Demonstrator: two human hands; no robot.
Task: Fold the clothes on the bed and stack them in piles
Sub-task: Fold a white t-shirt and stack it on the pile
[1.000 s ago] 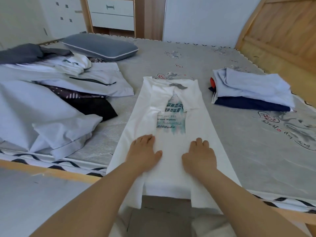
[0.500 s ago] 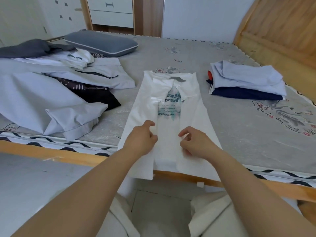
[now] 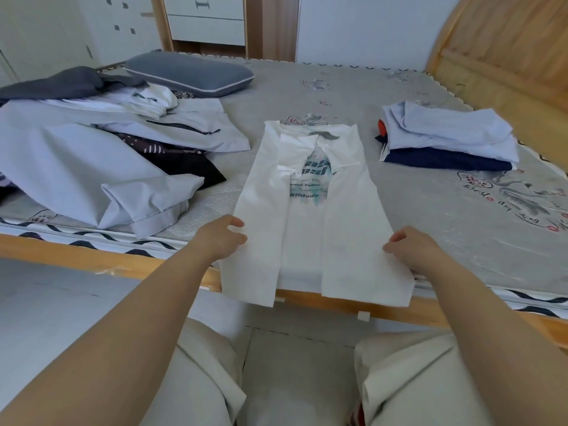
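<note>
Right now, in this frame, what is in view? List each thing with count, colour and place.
white T-shirt: one, white with teal print, sides folded in, centre of the bed, hem hanging over the near edge
folded pile: one stack, pale blue over navy with a bit of red, right side of the bed
unfolded clothes: one heap, pale grey, white, black and dark grey, left side of the bed
pillow: one, grey-blue, far left of the bed
bed: one, grey printed mattress, wooden frame
drawers: white, far wall
left hand: grips the T-shirt's left edge
right hand: fingers curled on its right edge

white printed T-shirt (image 3: 310,216), sides folded inward
</note>
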